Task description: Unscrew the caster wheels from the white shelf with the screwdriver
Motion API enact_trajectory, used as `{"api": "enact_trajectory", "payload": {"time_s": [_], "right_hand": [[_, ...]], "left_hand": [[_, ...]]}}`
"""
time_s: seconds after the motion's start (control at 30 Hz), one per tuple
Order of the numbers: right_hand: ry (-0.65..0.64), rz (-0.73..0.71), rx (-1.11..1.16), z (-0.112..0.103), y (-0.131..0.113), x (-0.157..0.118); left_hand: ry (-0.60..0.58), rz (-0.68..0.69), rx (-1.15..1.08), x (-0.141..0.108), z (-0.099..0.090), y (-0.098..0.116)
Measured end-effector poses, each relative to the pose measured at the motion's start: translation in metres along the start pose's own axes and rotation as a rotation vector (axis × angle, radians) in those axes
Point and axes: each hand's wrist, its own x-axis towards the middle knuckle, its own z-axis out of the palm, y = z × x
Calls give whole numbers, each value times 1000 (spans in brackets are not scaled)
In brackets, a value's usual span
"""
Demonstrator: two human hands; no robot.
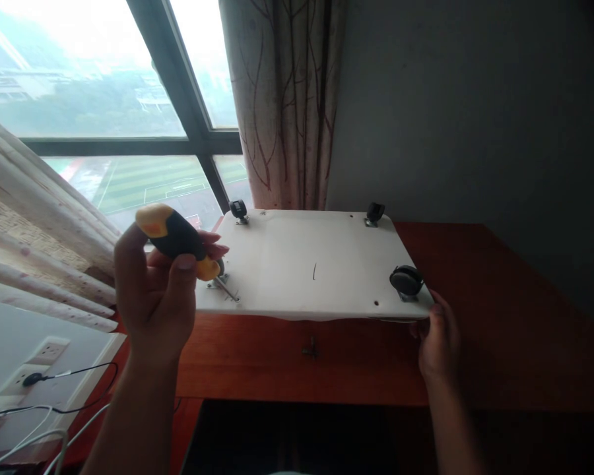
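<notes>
My left hand point(163, 290) is wrapped round the yellow and black handle of a screwdriver point(178, 237). Its metal shaft slants down to the right, with the tip at a screw near the front left of a white board point(297, 257). Whether the tip sits in the screw head I cannot tell. Black casters stand at the board's corners: one at the back left point(238, 210), another at the back right point(375, 212), a third at the front right point(406, 280). The front left caster is mostly hidden behind the screwdriver. My right hand point(438, 340) grips the board's front right corner, thumb on the edge.
Beneath the board is a reddish-brown wooden table point(475, 284). A few small metal pieces point(310, 348), perhaps screws, lie before the board. Window and curtain point(287, 99) stand behind. At lower left are wall sockets point(49, 349) with a black plug and white cables point(34, 435).
</notes>
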Motion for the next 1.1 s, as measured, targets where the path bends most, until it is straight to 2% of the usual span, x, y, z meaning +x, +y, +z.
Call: {"api": "enact_trajectory", "payload": {"time_s": [0.1, 0.57, 0.83, 1.1], "right_hand": [[-1, 4, 4, 0, 0, 0], [-2, 4, 4, 0, -1, -1], [1, 9, 1, 0, 0, 0], [-8, -4, 3, -1, 0, -1]], "left_hand": [[-26, 48, -26, 1, 1, -1], [-23, 10, -10, 1, 0, -5], [-4, -162, -5, 3, -8, -4], [13, -150, -52, 10, -3, 10]]}}
